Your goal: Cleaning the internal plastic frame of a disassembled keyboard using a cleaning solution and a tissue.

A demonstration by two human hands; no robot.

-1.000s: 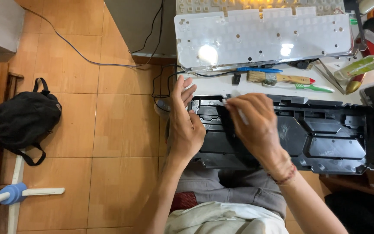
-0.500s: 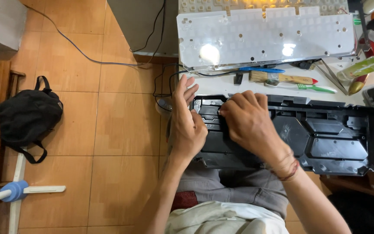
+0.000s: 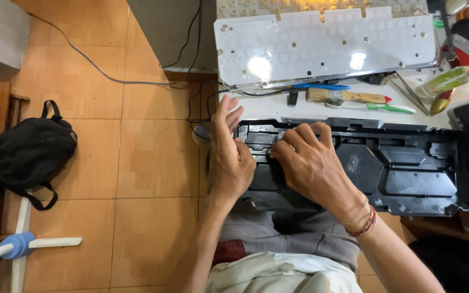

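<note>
So compared to a second ago, the right hand [image 3: 313, 163] has dropped flat onto the black keyboard shell [image 3: 386, 168], fingers curled down at its upper left corner; can't tell if it's pinching anything. Left hand [image 3: 229, 154] hasn't really budged, open with fingers stretched toward 12 o'clock, palm against the shell's left end. The shell lies across the lap, long axis running 9 to 3. At 12 sit a paintbrush [image 3: 348, 97] and a clear key membrane sheet [image 3: 327, 46].

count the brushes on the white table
1: a wooden-handled paintbrush lies on the white table between the translucent keyboard sheet and the black keyboard shell. Clutter at the right edge may hide others.
</note>
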